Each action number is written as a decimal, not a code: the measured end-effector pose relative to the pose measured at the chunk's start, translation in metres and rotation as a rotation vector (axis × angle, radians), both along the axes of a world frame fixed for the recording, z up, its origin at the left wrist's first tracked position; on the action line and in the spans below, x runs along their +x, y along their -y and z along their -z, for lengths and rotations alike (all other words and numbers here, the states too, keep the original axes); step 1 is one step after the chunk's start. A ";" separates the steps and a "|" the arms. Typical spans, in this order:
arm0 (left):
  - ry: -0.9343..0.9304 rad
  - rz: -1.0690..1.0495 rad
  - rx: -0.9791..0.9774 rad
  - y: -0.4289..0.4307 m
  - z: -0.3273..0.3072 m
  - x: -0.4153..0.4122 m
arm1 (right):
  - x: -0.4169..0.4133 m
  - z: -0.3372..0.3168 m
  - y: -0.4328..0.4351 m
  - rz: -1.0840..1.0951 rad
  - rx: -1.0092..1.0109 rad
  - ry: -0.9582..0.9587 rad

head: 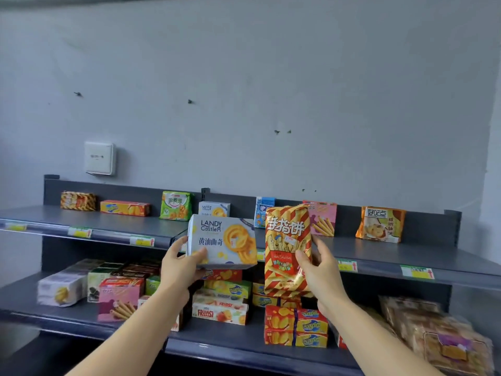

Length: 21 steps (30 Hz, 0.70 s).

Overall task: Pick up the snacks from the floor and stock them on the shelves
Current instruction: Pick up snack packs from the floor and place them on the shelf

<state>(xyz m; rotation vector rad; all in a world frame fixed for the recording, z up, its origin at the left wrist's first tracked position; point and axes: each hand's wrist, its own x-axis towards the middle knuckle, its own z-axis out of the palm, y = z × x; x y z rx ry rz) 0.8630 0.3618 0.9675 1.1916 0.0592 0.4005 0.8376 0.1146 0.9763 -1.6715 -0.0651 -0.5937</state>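
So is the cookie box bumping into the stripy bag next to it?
Apart. The head view shows the cookie box in the left hand and the stripy bag in the right hand, with a strip of dark shelf between their edges.

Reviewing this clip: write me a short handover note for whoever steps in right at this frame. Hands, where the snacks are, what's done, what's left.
Left hand: holds the white Landy Castle cookie box, raised in front of the top shelf.
Right hand: holds the red-and-gold striped snack bag upright, also at top-shelf height.
Done: both items are off the floor. A matching Landy Castle box already stands at the back of the top shelf; single packs are spaced along it, and the lower shelf is well stocked.
Left: place both held items; the box probably goes by its match. The floor is out of view, so any remaining snacks cannot be counted.
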 end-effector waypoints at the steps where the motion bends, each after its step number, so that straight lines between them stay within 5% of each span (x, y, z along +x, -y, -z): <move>1: 0.004 -0.009 -0.010 -0.008 0.000 0.002 | 0.006 0.000 -0.007 -0.013 0.003 -0.004; 21: 0.019 -0.043 -0.039 -0.198 -0.007 0.115 | 0.150 -0.010 -0.189 -0.149 0.043 -0.027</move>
